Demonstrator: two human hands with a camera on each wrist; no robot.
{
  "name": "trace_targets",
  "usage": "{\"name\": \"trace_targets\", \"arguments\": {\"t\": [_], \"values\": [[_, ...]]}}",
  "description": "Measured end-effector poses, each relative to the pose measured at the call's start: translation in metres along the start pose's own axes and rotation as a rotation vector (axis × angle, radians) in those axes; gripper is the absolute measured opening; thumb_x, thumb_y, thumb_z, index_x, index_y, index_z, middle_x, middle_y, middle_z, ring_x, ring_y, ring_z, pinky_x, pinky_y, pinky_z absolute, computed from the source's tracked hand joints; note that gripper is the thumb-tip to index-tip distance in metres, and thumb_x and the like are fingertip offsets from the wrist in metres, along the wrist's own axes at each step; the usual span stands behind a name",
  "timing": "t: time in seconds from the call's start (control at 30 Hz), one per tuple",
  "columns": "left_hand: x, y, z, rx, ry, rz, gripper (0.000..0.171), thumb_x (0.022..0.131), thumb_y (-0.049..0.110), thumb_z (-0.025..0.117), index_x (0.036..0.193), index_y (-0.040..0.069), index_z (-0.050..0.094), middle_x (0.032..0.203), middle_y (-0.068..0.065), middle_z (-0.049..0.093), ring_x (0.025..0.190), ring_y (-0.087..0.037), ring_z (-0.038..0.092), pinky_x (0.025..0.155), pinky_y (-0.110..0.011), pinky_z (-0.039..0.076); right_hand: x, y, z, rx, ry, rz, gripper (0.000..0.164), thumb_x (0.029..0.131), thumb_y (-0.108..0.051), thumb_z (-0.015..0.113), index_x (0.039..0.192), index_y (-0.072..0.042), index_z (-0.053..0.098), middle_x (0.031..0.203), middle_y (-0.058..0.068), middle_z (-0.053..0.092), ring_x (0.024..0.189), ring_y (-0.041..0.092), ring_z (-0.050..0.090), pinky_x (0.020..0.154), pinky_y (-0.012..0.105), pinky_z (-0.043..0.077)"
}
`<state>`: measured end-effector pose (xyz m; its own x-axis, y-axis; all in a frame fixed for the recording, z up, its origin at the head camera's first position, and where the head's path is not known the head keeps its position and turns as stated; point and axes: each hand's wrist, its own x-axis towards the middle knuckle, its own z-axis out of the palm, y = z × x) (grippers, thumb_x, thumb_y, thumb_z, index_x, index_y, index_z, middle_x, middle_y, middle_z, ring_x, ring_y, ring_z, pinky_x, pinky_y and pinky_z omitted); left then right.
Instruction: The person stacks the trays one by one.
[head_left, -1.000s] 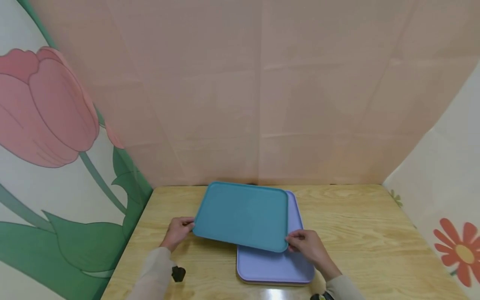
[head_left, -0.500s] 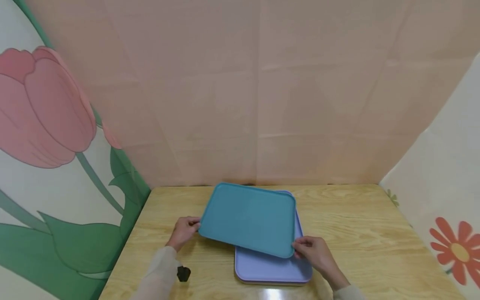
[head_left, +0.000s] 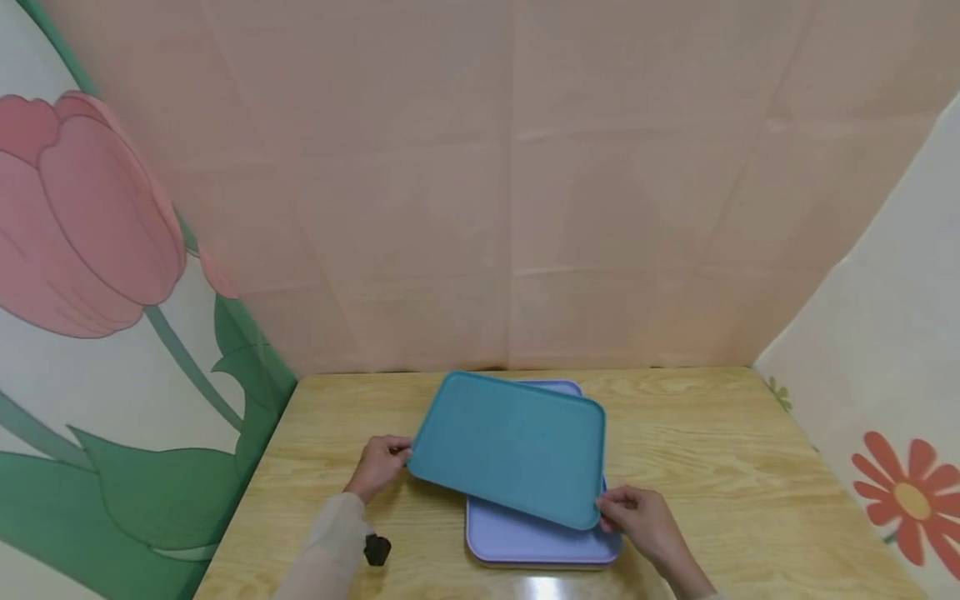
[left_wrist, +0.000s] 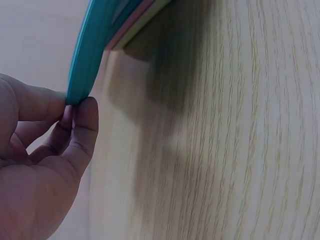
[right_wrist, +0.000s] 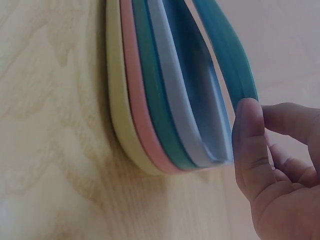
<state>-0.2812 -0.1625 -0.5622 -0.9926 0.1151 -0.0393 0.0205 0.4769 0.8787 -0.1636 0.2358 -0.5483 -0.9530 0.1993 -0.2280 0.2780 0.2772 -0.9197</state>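
Both hands hold up a teal tray by its short ends, turned at an angle above a lilac tray. My left hand pinches its left edge between thumb and fingers; the left wrist view shows the teal rim in that grip. At the near right corner, my right hand pinches the rim. From the right wrist, the lilac tray tops a stack, with a green tray, a pink tray and a yellow tray beneath. A gap separates the teal tray from the stack there.
The stack stands on a wood-grain table. A plain pinkish backdrop rises behind the table, with flower-printed panels at the left and right. A small black object shows beside the left sleeve.
The teal tray has shifted to the right and slightly nearer, its right end swinging toward the front. Both hands have moved along with it, still gripping. The lilac tray stays put on the table.
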Motion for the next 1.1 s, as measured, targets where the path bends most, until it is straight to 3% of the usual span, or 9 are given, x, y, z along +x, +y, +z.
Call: {"name": "trace_targets", "arguments": {"t": [0.4, 0.93, 1.1], "values": [[-0.001, 0.001, 0.012, 0.018, 0.001, 0.068, 0.020, 0.090, -0.006, 0.065, 0.108, -0.010, 0.072, 0.105, -0.021, 0.070, 0.096, -0.029, 0.065, 0.079, -0.037, 0.056, -0.007, 0.009, -0.007, -0.025, 0.028, 0.084, 0.017, 0.090, -0.002, 0.070, 0.101, 0.011, 0.068, 0.078, 0.009, 0.069, 0.072, 0.022, 0.069, 0.066, 0.031, 0.060], [-0.003, 0.002, 0.021, 0.030, -0.013, 0.045, 0.020, 0.090, -0.004, 0.067, 0.109, -0.009, 0.072, 0.106, -0.021, 0.071, 0.099, -0.031, 0.066, 0.083, -0.042, 0.056, -0.013, 0.017, -0.013, -0.053, 0.026, 0.092, 0.020, 0.091, -0.004, 0.069, 0.102, 0.012, 0.067, 0.079, 0.009, 0.070, 0.072, 0.022, 0.069, 0.066, 0.030, 0.059], [-0.005, 0.005, 0.022, -0.033, -0.059, 0.021, 0.023, 0.093, -0.003, 0.064, 0.114, -0.012, 0.069, 0.111, -0.025, 0.069, 0.105, -0.035, 0.065, 0.083, -0.041, 0.057, -0.013, 0.021, -0.015, -0.069, 0.026, 0.120, 0.023, 0.091, -0.006, 0.069, 0.104, 0.013, 0.067, 0.080, 0.008, 0.070, 0.072, 0.021, 0.068, 0.065, 0.031, 0.058]]}}
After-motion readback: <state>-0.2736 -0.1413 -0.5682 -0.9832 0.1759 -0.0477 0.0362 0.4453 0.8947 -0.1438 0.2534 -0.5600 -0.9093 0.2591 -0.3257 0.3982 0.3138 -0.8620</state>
